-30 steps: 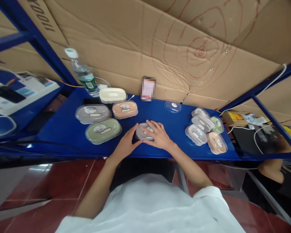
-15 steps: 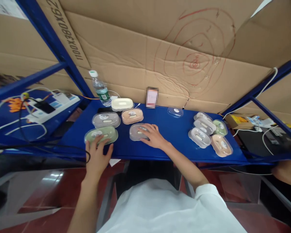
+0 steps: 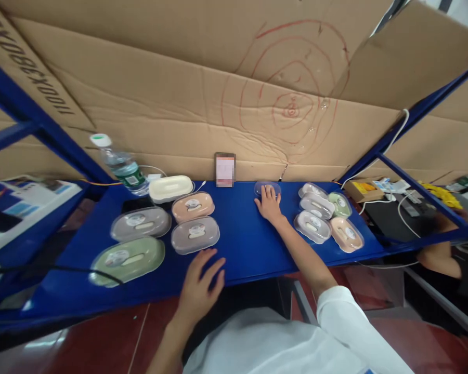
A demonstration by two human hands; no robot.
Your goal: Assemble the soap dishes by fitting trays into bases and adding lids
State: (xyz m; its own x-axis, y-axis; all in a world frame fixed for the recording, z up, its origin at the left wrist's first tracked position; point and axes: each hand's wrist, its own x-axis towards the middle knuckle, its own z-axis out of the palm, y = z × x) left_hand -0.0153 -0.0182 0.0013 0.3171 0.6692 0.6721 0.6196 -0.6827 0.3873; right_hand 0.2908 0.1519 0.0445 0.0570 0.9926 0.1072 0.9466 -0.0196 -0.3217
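Note:
My right hand [image 3: 270, 204] lies with spread fingers over a clear plastic lid [image 3: 260, 188] near the back of the blue table; whether it grips the lid cannot be told. My left hand [image 3: 203, 283] hovers at the front edge, fingers apart and holding nothing. Just beyond it is a grey lidded box [image 3: 206, 240], with a peach one [image 3: 184, 212] behind. To their left are another grey box [image 3: 152, 230] and a green box [image 3: 142, 264]. A cream box without a clear lid [image 3: 170, 188] sits at the back.
On the right of the table [image 3: 245, 259] is a group of several lidded boxes, including a grey [image 3: 310, 232], a peach [image 3: 341, 240] and a green one [image 3: 340, 204]. A water bottle [image 3: 130, 175] stands back left. A person's arm [image 3: 439, 258] shows at far right.
My right hand has left the grey box and moved right to the clear lid. My left hand has come off the green box and moved right. The view has shifted.

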